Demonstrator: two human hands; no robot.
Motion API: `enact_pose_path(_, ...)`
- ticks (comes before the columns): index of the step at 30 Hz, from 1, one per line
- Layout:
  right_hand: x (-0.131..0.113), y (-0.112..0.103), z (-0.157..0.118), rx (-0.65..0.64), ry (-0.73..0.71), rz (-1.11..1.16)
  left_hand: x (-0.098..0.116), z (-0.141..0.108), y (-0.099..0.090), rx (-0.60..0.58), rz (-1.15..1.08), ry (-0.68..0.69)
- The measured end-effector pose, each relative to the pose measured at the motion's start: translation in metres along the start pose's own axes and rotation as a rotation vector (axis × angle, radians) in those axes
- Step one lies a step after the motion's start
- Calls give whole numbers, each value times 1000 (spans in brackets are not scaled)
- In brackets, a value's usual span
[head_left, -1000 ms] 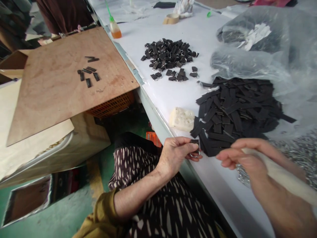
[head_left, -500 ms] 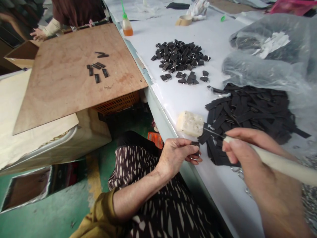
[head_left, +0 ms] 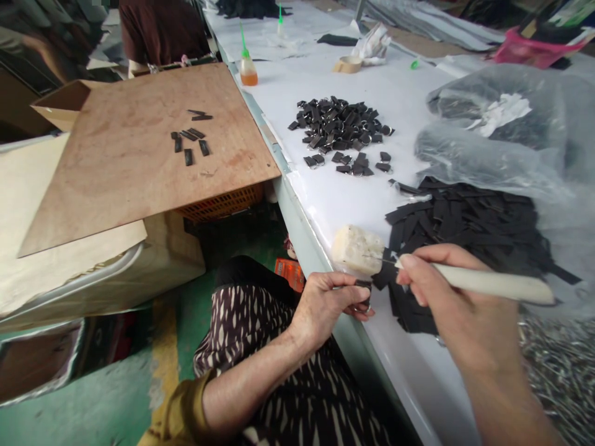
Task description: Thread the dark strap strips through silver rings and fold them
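My left hand (head_left: 320,306) pinches a short black strap loop (head_left: 363,288) with a metal ring, at the table's near edge. My right hand (head_left: 446,291) is closed round the white handle of an awl-like tool (head_left: 493,282). Its thin metal tip points left and reaches the pitted, cream-coloured block (head_left: 357,249), which looks like wax or sponge; whether it touches cannot be told. Behind my right hand lies a heap of black strap pieces (head_left: 465,217). Farther back sits a pile of folded black loops with rings (head_left: 339,121).
Many loose metal rings (head_left: 558,371) lie at the right. Clear plastic bags (head_left: 493,148) rest behind the straps. A bottle of orange liquid (head_left: 248,73) and a tape roll (head_left: 348,64) stand farther back. A wooden board (head_left: 139,148) at left carries several black pieces. A person (head_left: 162,31) is beyond it.
My right hand has moved left with the tool, bringing its tip to the cream block. My left hand still holds the strap loop. The view has tilted up slightly.
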State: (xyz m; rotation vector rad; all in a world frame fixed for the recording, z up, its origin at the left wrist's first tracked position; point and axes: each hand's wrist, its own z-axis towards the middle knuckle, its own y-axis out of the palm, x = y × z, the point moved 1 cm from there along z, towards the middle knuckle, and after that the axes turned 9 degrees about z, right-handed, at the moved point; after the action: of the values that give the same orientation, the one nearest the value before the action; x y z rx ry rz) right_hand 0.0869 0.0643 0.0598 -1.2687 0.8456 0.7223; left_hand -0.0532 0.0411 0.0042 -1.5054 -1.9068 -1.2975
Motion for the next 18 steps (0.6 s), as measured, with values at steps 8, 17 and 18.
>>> enact_pose_path(8,-3,17,8,-113,-95,-21,-2,0,-4,-8,68,82)
enact_pose_path(17,8,31,14,-138,-128,-80,-6,2,-5,-25,69,79)
enact_pose_path(18,7,31,13,-142,-126,-74,-6,2,-5,-26,72,80)
